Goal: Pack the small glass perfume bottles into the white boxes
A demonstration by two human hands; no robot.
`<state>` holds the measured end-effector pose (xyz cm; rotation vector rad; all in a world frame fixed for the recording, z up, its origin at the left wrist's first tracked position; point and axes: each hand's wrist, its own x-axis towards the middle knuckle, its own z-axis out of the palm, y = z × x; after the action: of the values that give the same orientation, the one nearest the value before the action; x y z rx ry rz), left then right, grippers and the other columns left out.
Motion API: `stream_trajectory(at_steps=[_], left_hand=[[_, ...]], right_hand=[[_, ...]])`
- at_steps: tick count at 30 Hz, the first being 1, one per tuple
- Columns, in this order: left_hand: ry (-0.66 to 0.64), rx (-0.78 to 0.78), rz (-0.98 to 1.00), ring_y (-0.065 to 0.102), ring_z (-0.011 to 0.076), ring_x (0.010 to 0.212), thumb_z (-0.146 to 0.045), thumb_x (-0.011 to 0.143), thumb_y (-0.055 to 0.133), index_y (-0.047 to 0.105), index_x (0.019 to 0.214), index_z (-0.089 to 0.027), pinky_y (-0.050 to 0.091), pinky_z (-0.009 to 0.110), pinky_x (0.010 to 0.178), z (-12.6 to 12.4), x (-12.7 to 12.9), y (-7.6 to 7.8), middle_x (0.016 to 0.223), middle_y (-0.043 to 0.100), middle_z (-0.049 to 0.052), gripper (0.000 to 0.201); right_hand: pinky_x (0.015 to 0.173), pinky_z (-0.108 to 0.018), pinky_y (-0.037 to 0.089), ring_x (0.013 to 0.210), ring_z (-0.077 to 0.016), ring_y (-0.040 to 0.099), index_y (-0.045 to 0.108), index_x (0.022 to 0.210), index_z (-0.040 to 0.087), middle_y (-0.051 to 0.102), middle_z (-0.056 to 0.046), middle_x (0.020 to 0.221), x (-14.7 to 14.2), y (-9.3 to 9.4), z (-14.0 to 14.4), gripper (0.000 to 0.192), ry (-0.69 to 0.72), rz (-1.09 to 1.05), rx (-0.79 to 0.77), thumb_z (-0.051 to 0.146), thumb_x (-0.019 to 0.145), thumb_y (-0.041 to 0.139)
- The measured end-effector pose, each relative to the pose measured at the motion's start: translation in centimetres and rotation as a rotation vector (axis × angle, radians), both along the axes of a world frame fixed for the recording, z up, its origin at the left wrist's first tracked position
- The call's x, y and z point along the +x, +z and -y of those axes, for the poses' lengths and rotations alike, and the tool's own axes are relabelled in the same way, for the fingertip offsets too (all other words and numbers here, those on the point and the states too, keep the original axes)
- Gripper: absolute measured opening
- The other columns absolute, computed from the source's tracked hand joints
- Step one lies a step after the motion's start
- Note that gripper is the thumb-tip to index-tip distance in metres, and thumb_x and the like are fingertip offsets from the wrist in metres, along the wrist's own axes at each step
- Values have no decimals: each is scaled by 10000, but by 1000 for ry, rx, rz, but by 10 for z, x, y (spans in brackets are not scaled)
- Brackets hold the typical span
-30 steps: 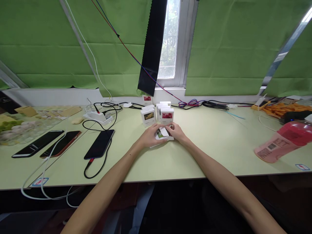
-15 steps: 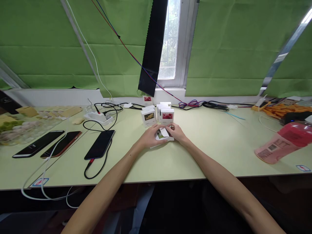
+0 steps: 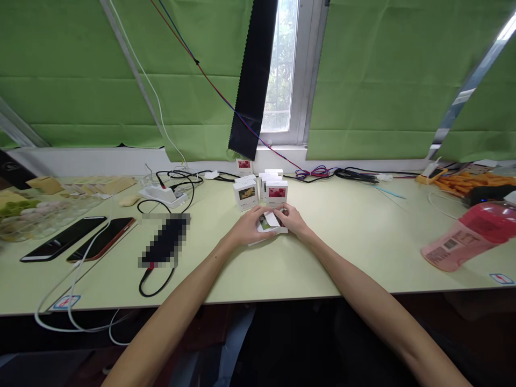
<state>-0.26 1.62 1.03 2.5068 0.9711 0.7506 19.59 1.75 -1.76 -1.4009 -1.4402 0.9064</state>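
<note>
Near the middle of the table, a small white box [image 3: 266,228] with a green-and-white picture lies between my hands. A white flap or slip of paper [image 3: 271,219] stands out over its picture. My left hand [image 3: 246,227] is closed around the box's left side, thumb along the near edge. On the right side, my right hand [image 3: 294,219] grips with bent fingers at the box's upper right; its fingertips are partly hidden. Just behind stand a white box with a yellow flower picture [image 3: 246,193] and a white box with a red flower picture [image 3: 277,192], with more boxes behind.
To the left lie a pixelated dark phone [image 3: 166,239] on a cable, two dark phones [image 3: 100,239] and a white power strip [image 3: 163,194]. A pink bottle [image 3: 463,236] stands at the right. Coiled cables [image 3: 355,173] run along the wall.
Both hands and the box between them stay in nearly the same place. The phone on the cable now appears pixelated.
</note>
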Motion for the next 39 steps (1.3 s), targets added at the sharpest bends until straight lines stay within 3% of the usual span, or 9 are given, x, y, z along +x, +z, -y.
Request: stream_trajectory(at_steps=[39], left_hand=[[11,-16,-10,636,302,1145,-584,797,759,592,1360,-265,520,439,976,2,0,1,1289,655,95,669]], right_hand=[[598,-255,432,592,-145,556,610,849,212,582,38,613,0,-1,-2,135,1,-8,6,346,855,610]])
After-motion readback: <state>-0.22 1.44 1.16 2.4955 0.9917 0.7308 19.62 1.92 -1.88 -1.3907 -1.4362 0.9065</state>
